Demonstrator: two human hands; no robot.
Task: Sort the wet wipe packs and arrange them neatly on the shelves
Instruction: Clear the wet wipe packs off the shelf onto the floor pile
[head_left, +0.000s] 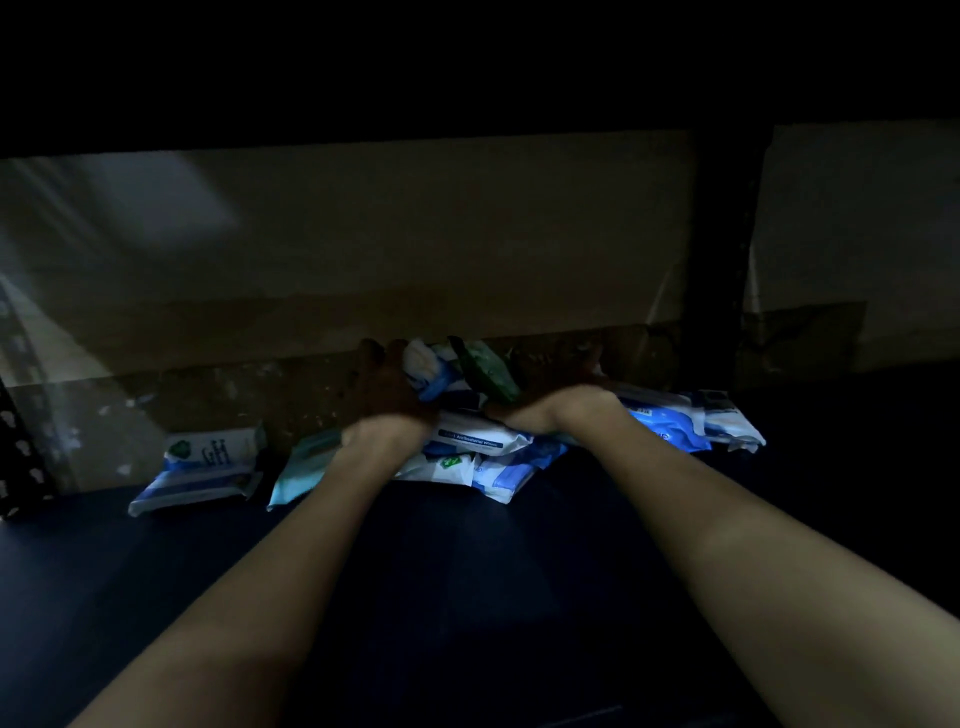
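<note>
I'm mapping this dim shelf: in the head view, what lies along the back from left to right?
White-and-blue pack → teal pack → left hand → green pack → right hand → blue-and-white packs.

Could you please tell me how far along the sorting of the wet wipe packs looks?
Early. One white pack lies apart on the shelf. Both hands, left hand and right hand, reach into the mixed pile; grip unclear in the dark. The pile remains unsorted.
</note>
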